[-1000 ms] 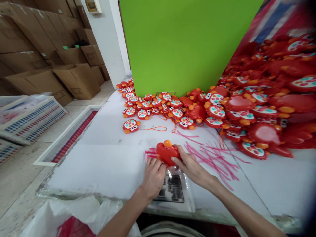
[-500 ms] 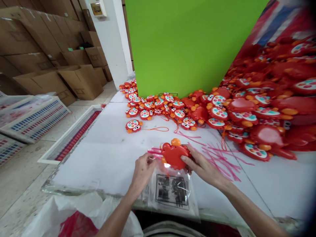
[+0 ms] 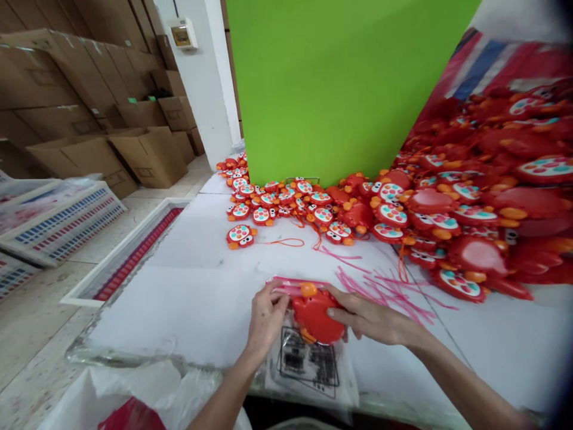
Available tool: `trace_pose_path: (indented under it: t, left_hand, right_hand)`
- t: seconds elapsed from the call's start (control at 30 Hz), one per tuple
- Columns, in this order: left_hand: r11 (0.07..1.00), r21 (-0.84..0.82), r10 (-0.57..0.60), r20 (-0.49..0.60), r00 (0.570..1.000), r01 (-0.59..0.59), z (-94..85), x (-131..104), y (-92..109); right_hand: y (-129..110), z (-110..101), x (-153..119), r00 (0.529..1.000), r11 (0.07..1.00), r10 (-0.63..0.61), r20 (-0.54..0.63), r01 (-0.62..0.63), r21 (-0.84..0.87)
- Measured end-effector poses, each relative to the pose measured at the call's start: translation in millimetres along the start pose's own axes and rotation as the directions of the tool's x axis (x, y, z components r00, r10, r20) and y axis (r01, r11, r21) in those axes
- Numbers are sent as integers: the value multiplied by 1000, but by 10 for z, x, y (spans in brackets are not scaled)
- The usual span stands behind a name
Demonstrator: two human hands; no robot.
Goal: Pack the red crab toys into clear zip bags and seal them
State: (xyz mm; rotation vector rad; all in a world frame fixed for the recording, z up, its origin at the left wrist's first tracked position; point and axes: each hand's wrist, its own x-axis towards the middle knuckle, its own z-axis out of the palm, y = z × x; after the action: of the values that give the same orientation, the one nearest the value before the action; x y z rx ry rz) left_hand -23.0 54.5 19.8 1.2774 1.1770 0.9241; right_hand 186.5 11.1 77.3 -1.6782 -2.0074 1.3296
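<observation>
My right hand [image 3: 364,313] grips a red plastic toy [image 3: 317,319] with orange feet, its plain red back facing up and the thumb lying across it. At the toy's left side, my left hand [image 3: 267,310] is closed, fingers pinching the edge of a clear plastic bag [image 3: 293,288] with a pink strip along the top. Whether the toy is inside this bag I cannot make out. Beneath lies a stack of clear bags [image 3: 308,367] with black print, at the table's near edge. Loose pink strips [image 3: 389,292] are scattered right of my hands.
A pile of red toys [image 3: 436,206] spreads along the back and right of the white table [image 3: 179,298]. One toy [image 3: 240,236] with an orange cord sits apart. Behind stands a green panel [image 3: 340,89]. A white plastic sack [image 3: 134,382] hangs at the front left; crates [image 3: 85,215] stand left.
The toy has turned and moved slightly toward me in my right hand. My left hand now sits close against it, and the bag's pink edge stretches across behind the toy.
</observation>
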Motion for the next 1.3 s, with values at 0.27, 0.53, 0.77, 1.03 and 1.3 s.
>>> trace_pose_path:
  t: [0.27,0.53,0.77,1.03,1.3]
  left_hand:
    - [998,-65,-6,35,999,8,100,-47,44]
    - [990,-140,-22,48,999,29,142,-44,62]
    - [993,-120,12,18,1000,-10,119,-61,27]
    - [993,-108,43,8,999,-42,122,-67,58]
    - [977,-165,-108,158,981,135,9,-47,-3]
  right_hand:
    - [-55,-232,214,980,976,-151,126,168,-135]
    - [-226,166,182,934,850,-307,-185,181,-495]
    - [-179,282,273,933,930,-295,-205,231,-285]
    - [-182,330,346,918,931,-351,-185,322,-170]
    - [-277,348,429,886,950,-274,-374,189,-249]
